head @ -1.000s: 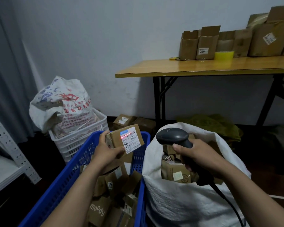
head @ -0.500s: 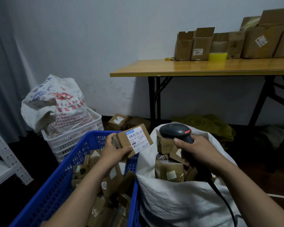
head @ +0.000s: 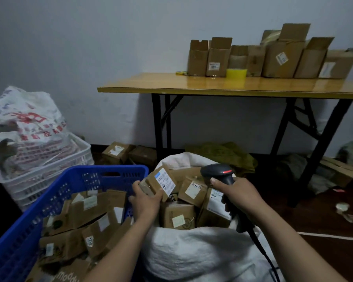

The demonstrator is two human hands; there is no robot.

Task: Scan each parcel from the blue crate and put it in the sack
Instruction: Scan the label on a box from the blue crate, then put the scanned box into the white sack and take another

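- Gripping a labelled parcel [head: 160,183], the left hand [head: 146,201] holds it over the sack [head: 192,255] mouth.
- Right hand [head: 237,195] is wrapped around the scanner [head: 219,173] above the sack.

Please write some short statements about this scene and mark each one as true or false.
1. The left hand holds a parcel at the opening of the sack. True.
2. The right hand holds nothing. False: it grips the scanner.
3. The blue crate has nothing in it. False: loose parcels lie in it.
4. Open cardboard boxes stand on the table. True.
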